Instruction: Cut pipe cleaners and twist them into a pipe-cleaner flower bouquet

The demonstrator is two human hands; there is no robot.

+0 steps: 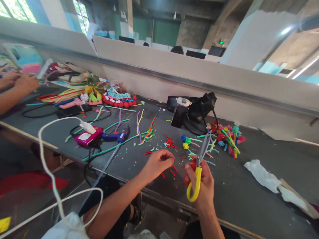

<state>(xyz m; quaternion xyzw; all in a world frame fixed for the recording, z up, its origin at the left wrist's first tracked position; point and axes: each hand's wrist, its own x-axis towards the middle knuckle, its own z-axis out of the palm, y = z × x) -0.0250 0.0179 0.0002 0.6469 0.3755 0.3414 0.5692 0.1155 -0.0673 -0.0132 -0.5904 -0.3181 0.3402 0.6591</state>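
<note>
My right hand (205, 184) grips a pair of scissors (195, 189) with a yellow handle, its blades pointing up and away from me. Something red (190, 167) shows beside the handle at my fingers; I cannot tell whether it belongs to the scissors. My left hand (159, 164) hovers over the table's near side, thumb and fingers curled together. What they pinch, if anything, is hidden. Short red pipe cleaner pieces (170, 142) lie scattered just beyond and below it. Small blue, green and yellow pipe cleaner pompoms (185, 145) on stems lie left of the blades.
A blue glue gun (117, 135) and a pink box (89, 136) with a white plug lie left. Behind are a black bag (203, 106), a phone (179, 116) and a red-and-blue pompom piece (119, 96). Pipe cleaner flowers (230, 137) lie right. Another person's hands (25, 83) are far left.
</note>
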